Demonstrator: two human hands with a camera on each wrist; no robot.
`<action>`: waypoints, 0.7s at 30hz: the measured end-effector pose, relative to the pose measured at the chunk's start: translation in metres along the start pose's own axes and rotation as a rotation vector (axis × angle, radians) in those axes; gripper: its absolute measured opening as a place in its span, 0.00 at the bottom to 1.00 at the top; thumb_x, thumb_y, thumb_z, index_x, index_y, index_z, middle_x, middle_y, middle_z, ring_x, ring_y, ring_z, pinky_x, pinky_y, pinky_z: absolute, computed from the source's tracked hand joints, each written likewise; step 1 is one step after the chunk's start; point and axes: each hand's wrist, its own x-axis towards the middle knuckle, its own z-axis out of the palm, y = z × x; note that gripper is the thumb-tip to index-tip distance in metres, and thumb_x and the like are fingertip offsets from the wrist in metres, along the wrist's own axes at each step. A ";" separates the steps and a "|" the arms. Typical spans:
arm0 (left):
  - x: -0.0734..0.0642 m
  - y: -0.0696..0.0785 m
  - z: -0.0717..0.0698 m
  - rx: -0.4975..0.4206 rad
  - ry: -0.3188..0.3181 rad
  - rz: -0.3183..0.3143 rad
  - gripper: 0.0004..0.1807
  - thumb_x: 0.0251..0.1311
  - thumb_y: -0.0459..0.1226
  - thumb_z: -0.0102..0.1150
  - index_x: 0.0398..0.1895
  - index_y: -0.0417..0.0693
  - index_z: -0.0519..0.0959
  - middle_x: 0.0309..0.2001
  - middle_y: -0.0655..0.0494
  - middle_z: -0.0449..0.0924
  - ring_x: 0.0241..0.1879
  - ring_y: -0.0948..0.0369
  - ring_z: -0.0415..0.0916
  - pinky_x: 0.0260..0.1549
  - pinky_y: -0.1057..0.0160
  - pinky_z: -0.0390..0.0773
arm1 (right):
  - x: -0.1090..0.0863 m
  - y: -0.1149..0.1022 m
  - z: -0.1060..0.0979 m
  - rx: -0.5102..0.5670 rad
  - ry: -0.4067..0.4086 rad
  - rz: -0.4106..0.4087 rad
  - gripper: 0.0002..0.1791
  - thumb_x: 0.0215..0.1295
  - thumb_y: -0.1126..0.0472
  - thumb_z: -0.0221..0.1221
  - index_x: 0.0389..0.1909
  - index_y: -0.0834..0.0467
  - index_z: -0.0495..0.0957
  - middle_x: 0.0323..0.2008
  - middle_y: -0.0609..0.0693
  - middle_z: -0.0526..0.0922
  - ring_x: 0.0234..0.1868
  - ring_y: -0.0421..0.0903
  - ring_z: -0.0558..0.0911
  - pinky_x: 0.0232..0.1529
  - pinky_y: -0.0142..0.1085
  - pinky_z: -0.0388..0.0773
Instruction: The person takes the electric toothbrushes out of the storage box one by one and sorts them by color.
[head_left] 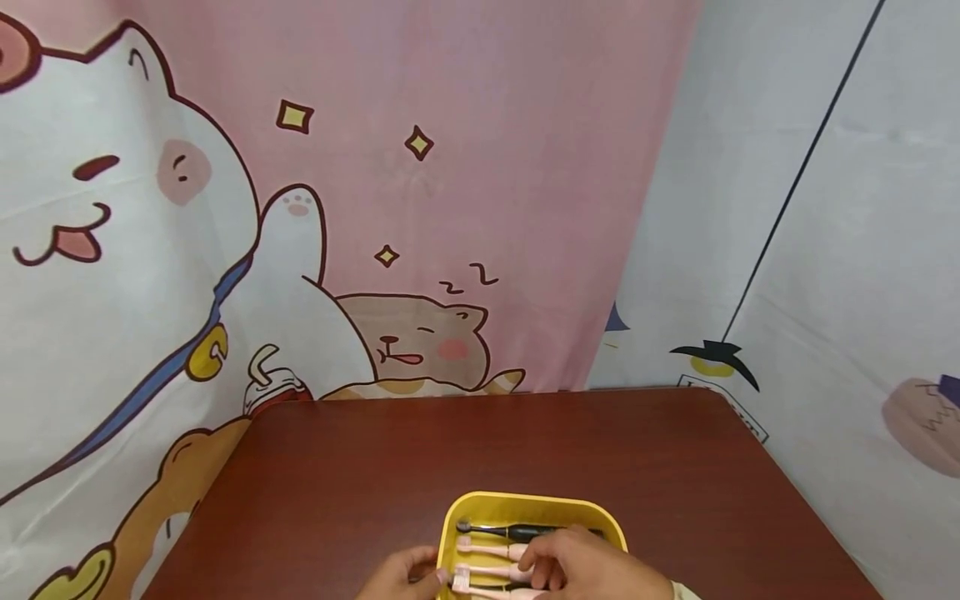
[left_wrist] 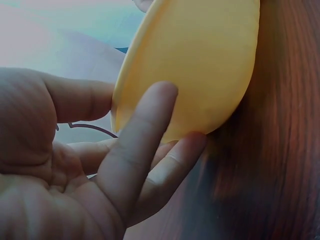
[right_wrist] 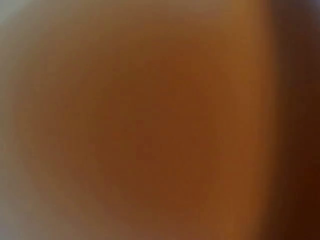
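Observation:
A yellow tray [head_left: 517, 497] sits at the table's near edge in the head view, with several toothbrushes lying across it. The farthest is a black toothbrush [head_left: 517, 531]; nearer lie pink toothbrushes [head_left: 491, 547]. My left hand [head_left: 405, 575] holds the tray's left wall. In the left wrist view the thumb is at the rim and the fingers [left_wrist: 155, 107] lie along the outside of the tray. My right hand [head_left: 588, 567] is over the tray's right side, fingers curled, gripping the handle of the nearest pink toothbrush [head_left: 487, 592]. Its fingertips are partly hidden. The right wrist view is a blur.
The tray rests on a dark reddish-brown table [head_left: 360, 467]. Behind it hangs a pink cloth [head_left: 525, 167] printed with cartoon cats, and a pale cloth [head_left: 840, 250] hangs on the right.

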 end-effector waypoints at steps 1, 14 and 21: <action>0.000 0.000 0.000 0.003 0.001 0.000 0.24 0.66 0.34 0.58 0.55 0.19 0.72 0.45 0.36 0.83 0.45 0.50 0.82 0.38 0.64 0.82 | 0.000 0.001 0.000 0.002 -0.007 -0.014 0.12 0.59 0.56 0.70 0.44 0.50 0.84 0.31 0.37 0.82 0.31 0.32 0.78 0.34 0.27 0.77; 0.001 -0.002 0.001 0.024 0.000 0.014 0.22 0.67 0.34 0.57 0.54 0.19 0.73 0.45 0.35 0.83 0.45 0.48 0.82 0.38 0.64 0.82 | 0.006 0.003 0.008 -0.201 -0.101 -0.130 0.04 0.62 0.60 0.65 0.37 0.50 0.86 0.27 0.33 0.81 0.27 0.24 0.73 0.30 0.23 0.75; 0.001 -0.002 0.002 0.022 -0.001 0.014 0.23 0.67 0.35 0.57 0.54 0.19 0.73 0.45 0.35 0.83 0.45 0.50 0.82 0.39 0.65 0.82 | 0.011 0.003 0.011 -0.354 -0.104 -0.181 0.05 0.62 0.60 0.64 0.36 0.49 0.87 0.25 0.33 0.81 0.27 0.23 0.72 0.31 0.21 0.73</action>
